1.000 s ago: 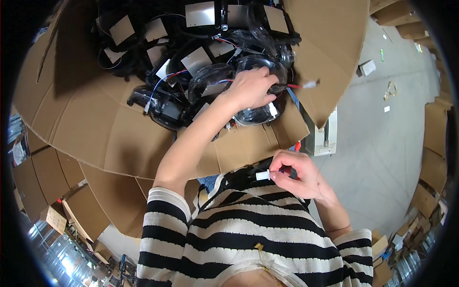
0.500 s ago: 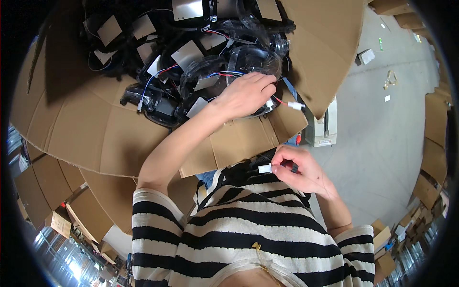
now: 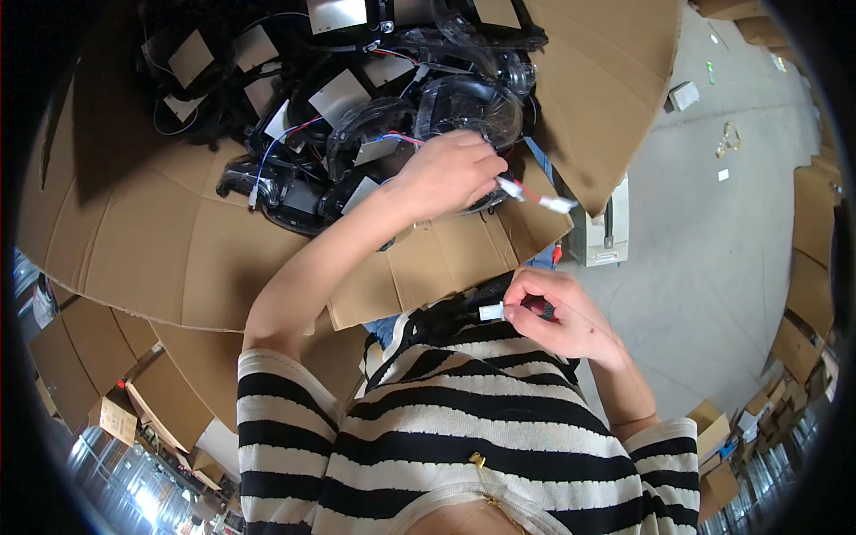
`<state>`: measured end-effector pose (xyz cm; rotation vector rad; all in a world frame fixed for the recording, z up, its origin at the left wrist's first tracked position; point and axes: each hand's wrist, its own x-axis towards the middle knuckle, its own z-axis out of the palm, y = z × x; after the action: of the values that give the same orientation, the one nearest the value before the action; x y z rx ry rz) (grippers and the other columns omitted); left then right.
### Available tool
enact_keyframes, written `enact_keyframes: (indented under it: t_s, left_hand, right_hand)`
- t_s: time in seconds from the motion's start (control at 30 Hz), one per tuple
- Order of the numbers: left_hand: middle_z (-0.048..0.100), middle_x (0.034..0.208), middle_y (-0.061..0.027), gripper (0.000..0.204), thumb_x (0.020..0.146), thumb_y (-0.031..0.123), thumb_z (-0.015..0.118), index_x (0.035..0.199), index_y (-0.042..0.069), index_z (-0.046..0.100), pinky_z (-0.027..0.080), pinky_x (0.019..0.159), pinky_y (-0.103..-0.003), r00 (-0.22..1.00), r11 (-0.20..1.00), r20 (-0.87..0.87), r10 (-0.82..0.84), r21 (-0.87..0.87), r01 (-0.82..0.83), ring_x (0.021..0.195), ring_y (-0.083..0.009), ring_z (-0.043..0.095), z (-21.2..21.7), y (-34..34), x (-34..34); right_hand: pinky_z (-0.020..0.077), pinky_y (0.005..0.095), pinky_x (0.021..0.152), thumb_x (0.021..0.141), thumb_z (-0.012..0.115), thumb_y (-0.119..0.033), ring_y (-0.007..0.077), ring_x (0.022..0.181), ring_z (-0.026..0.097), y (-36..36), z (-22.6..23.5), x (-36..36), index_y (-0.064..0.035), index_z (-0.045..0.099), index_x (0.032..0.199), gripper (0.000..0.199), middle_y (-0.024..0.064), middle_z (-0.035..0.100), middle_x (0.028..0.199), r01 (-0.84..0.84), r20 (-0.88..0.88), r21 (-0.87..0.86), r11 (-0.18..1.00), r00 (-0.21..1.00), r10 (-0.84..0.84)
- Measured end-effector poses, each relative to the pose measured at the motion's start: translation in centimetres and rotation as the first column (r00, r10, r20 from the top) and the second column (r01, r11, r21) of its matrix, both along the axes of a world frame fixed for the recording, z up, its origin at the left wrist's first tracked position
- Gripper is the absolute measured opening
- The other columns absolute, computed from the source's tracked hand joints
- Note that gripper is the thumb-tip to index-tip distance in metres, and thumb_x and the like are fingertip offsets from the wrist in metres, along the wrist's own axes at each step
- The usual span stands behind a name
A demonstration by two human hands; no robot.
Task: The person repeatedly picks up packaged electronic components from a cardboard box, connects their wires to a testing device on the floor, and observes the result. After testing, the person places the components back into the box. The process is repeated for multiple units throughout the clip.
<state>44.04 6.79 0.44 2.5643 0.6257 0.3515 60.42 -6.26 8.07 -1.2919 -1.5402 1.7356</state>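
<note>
Over the cardboard box [image 3: 428, 263], my left hand [image 3: 450, 172] is closed with its fingers curled down. Thin red and blue wires pass under it, and a white connector [image 3: 557, 204] sticks out past its fingertips, with a second white connector [image 3: 509, 187] close beside them. Beneath lie black parts with clear plastic covers [image 3: 468, 107], resembling lamp housings. In front of my striped shirt, my right hand [image 3: 555, 314] pinches a small white plug [image 3: 491, 312] between thumb and fingers. Something dark shows inside its curled fingers, too covered to name.
More black housings with pale square plates [image 3: 339, 98] and loose wires fill the box. Its flap [image 3: 606, 98] rises on the right. Beyond stands a light grey case [image 3: 604, 234] on the grey floor [image 3: 704, 267]. Cardboard cartons [image 3: 807, 294] line the far right, others the left.
My left hand has shifted slightly left, and the white connectors by its fingertips have swung a little. My right hand has barely moved and keeps the white plug.
</note>
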Motion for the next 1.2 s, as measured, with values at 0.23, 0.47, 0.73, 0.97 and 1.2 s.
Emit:
enact_keyframes:
  t_s: [0.23,0.47,0.73,0.97,1.2]
  left_hand:
    - [0.047,0.063,-0.0024,0.027,0.088,0.019,0.037,0.107,0.007,0.052,0.038,0.055,-0.025,0.996,0.599,-0.064,0.063,-0.796,-0.089,0.059,-0.0106,0.046,2.5,-2.2,-4.7]
    - [0.048,0.061,-0.0020,0.027,0.087,0.021,0.043,0.068,0.002,0.050,0.033,0.053,-0.025,0.995,0.407,0.102,0.017,-0.909,0.086,0.057,-0.0096,0.041,2.1,-3.6,-6.7]
    - [0.058,0.070,-0.0089,0.017,0.079,0.014,0.054,0.084,-0.001,0.061,0.039,0.057,-0.027,0.971,0.263,0.229,-0.063,-0.935,0.238,0.058,-0.0156,0.050,1.3,-2.4,-7.7]
    - [0.050,0.060,-0.0021,0.021,0.082,0.017,0.051,0.075,-0.001,0.059,0.034,0.052,-0.024,0.950,0.239,0.298,-0.095,-0.919,0.312,0.056,-0.0092,0.044,1.0,-2.3,-7.6]
    - [0.056,0.066,-0.0084,0.018,0.078,0.013,0.054,0.088,0.000,0.062,0.038,0.053,-0.024,0.957,0.183,0.240,-0.160,-0.946,0.268,0.056,-0.0131,0.049,1.2,-1.7,-6.9]
  right_hand:
    - [0.0320,0.0217,0.046,0.072,0.054,-0.005,0.0084,0.052,0.042,0.9,-0.9,0.1,-0.0013,0.052,0.073,0.005,0.0024,0.049,0.063,0.066,0.014,0.021,0.998,0.998,-0.066]
    - [0.0345,0.0195,0.051,0.073,0.055,-0.001,0.0073,0.058,0.044,2.5,-0.3,-0.1,0.0005,0.055,0.076,0.004,0.0017,0.050,0.069,0.164,-0.010,0.145,0.976,0.986,-0.165]
    - [0.0375,0.0195,0.055,0.074,0.054,-0.002,0.0085,0.062,0.048,3.7,-1.6,-0.5,0.0024,0.054,0.077,0.005,0.0035,0.050,0.072,0.071,-0.019,0.103,0.992,0.997,-0.069]
    - [0.0367,0.0215,0.052,0.074,0.055,-0.003,0.0100,0.061,0.047,3.7,-2.2,-0.6,-0.0004,0.055,0.078,0.006,0.0042,0.049,0.069,0.133,-0.055,0.080,0.988,0.990,-0.129]
    - [0.0357,0.0226,0.051,0.074,0.055,0.000,0.0098,0.060,0.045,3.4,-2.2,-1.7,0.0012,0.054,0.076,0.003,0.0040,0.047,0.070,0.083,0.005,0.128,0.988,0.996,-0.084]
